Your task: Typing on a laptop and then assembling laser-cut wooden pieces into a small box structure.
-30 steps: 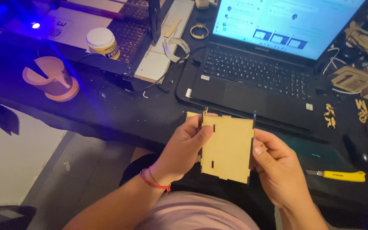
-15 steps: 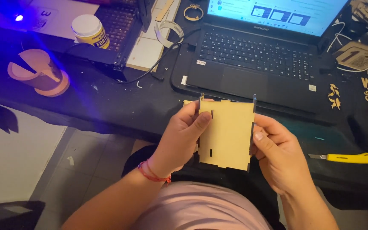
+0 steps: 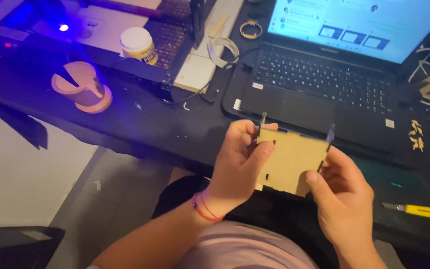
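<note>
A small box of thin, laser-cut tan wood panels is held up in front of me, over the near edge of the black desk. My left hand grips its left side, thumb across the front panel, a red cord around the wrist. My right hand holds its right side with the thumb on the lower right corner. Two dark-edged side panels stick up above the top edge. The front panel has small slots cut in it.
An open laptop with a lit screen stands behind the box. At left are a pink wooden tape holder, a white-lidded jar and a machine with a blue light. A yellow utility knife lies at right, wooden cut-outs beyond.
The box has tilted slightly clockwise in my hands and my right thumb has slid to the lower right corner. The view has shifted, so the desk things sit lower and further right.
</note>
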